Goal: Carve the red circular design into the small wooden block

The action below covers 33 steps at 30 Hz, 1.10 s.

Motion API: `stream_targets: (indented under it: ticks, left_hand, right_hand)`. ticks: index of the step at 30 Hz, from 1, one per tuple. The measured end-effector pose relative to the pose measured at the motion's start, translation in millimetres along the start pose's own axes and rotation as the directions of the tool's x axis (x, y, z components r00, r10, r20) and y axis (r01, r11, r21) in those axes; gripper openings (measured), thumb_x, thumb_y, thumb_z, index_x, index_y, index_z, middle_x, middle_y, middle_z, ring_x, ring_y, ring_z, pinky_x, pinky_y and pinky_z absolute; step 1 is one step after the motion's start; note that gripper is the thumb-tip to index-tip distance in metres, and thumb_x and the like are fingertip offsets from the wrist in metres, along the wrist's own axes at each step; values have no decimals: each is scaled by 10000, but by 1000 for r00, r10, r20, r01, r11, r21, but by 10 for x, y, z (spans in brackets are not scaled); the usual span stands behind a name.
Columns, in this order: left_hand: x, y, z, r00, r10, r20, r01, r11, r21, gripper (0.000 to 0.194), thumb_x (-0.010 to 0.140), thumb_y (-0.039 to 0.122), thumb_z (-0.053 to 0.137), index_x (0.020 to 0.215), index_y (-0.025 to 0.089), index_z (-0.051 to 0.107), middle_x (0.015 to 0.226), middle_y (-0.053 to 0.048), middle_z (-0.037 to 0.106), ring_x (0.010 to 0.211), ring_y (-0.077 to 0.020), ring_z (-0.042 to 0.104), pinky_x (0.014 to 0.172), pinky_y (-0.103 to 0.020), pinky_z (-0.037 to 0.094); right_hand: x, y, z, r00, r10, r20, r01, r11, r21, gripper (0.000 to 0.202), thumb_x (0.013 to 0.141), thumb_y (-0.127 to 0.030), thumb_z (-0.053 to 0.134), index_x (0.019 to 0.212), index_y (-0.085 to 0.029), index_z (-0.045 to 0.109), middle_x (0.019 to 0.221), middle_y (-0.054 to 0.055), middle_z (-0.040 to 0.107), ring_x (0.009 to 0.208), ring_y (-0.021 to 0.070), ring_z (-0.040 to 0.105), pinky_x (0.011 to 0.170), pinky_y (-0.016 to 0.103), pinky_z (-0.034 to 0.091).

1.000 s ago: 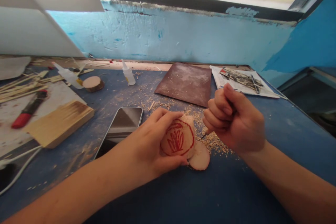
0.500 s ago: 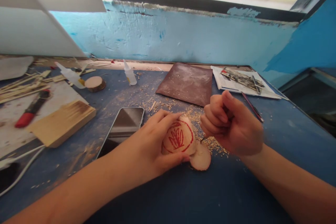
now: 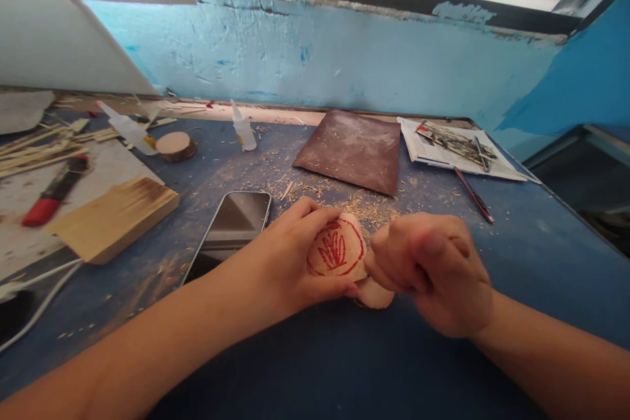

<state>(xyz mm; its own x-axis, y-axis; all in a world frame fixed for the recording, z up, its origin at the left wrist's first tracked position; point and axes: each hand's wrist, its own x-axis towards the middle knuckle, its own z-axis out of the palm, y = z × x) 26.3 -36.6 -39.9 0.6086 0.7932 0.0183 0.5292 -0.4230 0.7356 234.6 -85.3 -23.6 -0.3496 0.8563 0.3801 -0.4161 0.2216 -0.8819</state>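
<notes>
My left hand [image 3: 300, 256] grips a round wooden disc [image 3: 339, 249] by its edge, thumb below and fingers above. The disc's face carries a red ring with red leaf-like strokes inside it. Just right of the disc, my right hand [image 3: 428, 269] is closed in a fist, its knuckles by the disc's edge; whatever it may hold is hidden. Under the two hands lies a second pale disc [image 3: 377, 294] on the blue table, partly covered. Wood shavings [image 3: 369, 207] are scattered behind the hands.
A phone [image 3: 236, 223] lies left of my left hand. Farther left are a wooden block [image 3: 115, 216], a red-handled tool [image 3: 54, 193] and a wood slice [image 3: 174, 146]. Behind stand a glue bottle [image 3: 243, 128] and brown sandpaper [image 3: 352, 151]. A pencil [image 3: 472, 195] lies right.
My right hand has come down and turned, its knuckles now nearer the disc and covering part of the second disc. The camera view has shifted slightly.
</notes>
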Motion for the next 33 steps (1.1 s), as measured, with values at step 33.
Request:
stream_targets:
  ticks: [33]
  left_hand:
    - [-2,114,-31,1000,-22,10,23,998,-59,714,812,545,927,1428,263,699,1308,-89,631,1156,-311,679,1105,-532,567]
  right_hand:
    - [112,15,-36,999,42,4,-42,997,63,544,1133,-395,561,643,-198,430,562,-74,281,452,60,216,420,206,222]
